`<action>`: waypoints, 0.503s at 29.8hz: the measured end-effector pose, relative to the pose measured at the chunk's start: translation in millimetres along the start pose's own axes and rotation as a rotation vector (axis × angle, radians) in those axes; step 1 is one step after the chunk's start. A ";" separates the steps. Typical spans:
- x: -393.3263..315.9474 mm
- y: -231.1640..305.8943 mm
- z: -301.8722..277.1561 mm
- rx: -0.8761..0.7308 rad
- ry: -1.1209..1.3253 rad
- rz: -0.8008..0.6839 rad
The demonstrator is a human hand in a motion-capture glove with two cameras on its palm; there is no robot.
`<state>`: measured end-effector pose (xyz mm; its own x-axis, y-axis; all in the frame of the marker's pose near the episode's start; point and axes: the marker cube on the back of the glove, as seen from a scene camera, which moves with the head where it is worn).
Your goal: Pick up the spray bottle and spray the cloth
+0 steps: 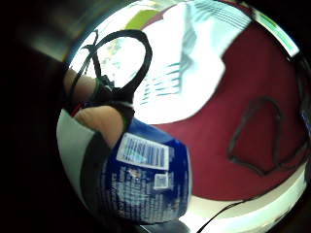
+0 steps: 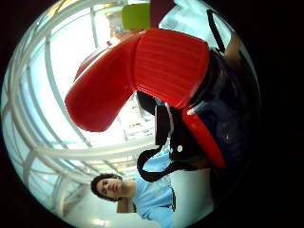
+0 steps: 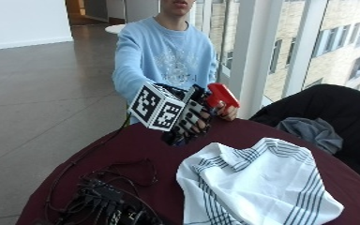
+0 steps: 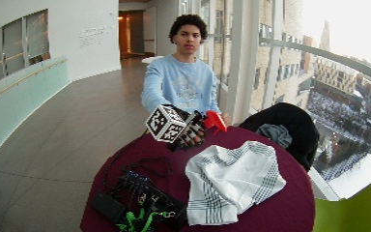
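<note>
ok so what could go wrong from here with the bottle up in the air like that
The gloved right hand holds the spray bottle above the table, off to one side of the cloth, so the spray may fall on the maroon tablecloth instead. Mist could also drift to the black electronics and cables lying beside the cloth.

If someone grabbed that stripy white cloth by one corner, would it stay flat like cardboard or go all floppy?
Probably floppy. The cloth already lies in soft folds and bumps on the round table, so it would likely droop and hang down. It looks thin, so it is probably light, and one edge seems to reach the table's rim, so a pull might slide it along.
</note>
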<state>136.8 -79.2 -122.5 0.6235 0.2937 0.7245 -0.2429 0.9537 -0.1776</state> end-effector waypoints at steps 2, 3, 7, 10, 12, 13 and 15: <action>-10.3 -0.5 12.5 0.011 -0.031 -0.080; -15.7 -0.8 20.0 0.017 -0.045 -0.120; -36.4 -2.4 54.9 0.027 -0.105 -0.265; -51.1 -4.9 87.3 0.011 -0.163 -0.360; -60.9 -7.4 111.3 -0.007 -0.205 -0.415; -65.8 -8.8 124.2 -0.018 -0.225 -0.440; -75.6 -11.5 151.5 -0.042 -0.261 -0.487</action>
<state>-20.1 -122.3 -74.4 0.4503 -0.2032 0.8695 0.0607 0.9785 0.1972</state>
